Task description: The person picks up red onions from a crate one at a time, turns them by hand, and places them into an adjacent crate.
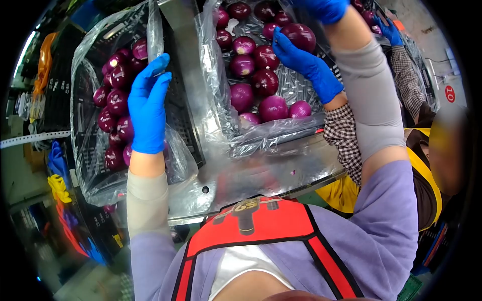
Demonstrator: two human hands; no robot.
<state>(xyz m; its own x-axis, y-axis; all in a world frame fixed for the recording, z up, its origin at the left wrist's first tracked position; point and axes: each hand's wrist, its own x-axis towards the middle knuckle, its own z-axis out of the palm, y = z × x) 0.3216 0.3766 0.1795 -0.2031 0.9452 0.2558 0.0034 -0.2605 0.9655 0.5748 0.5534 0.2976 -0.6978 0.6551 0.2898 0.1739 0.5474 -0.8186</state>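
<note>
My left hand [149, 108], in a blue glove, hovers at the right side of a lined crate of peeled red onions [118, 103]. Its thumb and fingers are apart, and no onion shows between them. At the top edge, my right hand [325, 9], also blue-gloved, reaches over a second lined crate; the frame cuts off its fingers. Just below it lies a large red onion [301, 37], which a co-worker's gloved hand [309, 67] touches from the lower left. More red onions [264, 83] are spread in that crate.
Both crates, lined with clear plastic [271, 138], stand on a metal table [251, 175]. A co-worker's checked sleeve [346, 138] crosses under my right arm. Another person's gloved hand [389, 31] is at the upper right. Coloured gloves [58, 188] hang at the left.
</note>
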